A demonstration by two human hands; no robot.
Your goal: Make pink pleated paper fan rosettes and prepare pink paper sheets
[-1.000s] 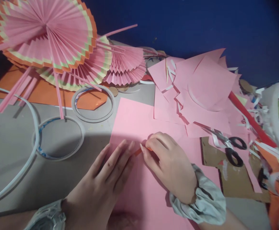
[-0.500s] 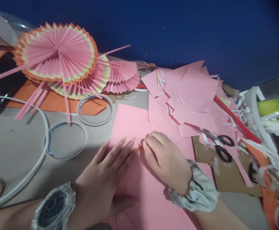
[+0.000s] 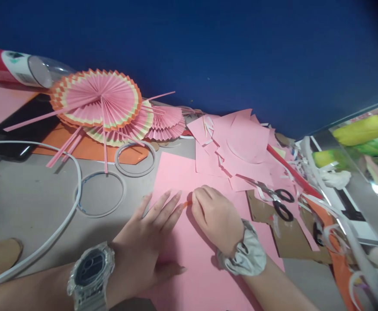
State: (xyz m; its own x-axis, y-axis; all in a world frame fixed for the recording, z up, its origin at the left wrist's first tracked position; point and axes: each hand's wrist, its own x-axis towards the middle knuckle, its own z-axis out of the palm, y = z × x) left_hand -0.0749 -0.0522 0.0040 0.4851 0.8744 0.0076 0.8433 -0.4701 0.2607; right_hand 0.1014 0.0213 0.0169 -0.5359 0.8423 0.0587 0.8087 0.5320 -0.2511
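My left hand [image 3: 148, 242] lies flat with its fingers spread on a large pink paper sheet [image 3: 192, 268], pinning it to the grey table. A clear plastic watch [image 3: 90, 274] sits on that wrist. My right hand [image 3: 213, 216] is curled just right of the left fingertips and pinches a small orange pencil or pen [image 3: 186, 204] whose tip touches the sheet. A grey scrunchie [image 3: 244, 255] circles the right wrist.
Folded pink paper fans [image 3: 98, 101] with pink sticks lie at the back left on orange card. Two white rings [image 3: 100, 194] and a white hoop arc [image 3: 62, 220] lie left. Cut pink sheets [image 3: 241, 147], black-handled scissors [image 3: 278, 201], cardboard and paper strips crowd the right. A can [image 3: 10, 67] lies far left.
The view has tilted up and pulled back, showing more of the blue wall and the can. Both hands stay on the pink sheet in the same pose.
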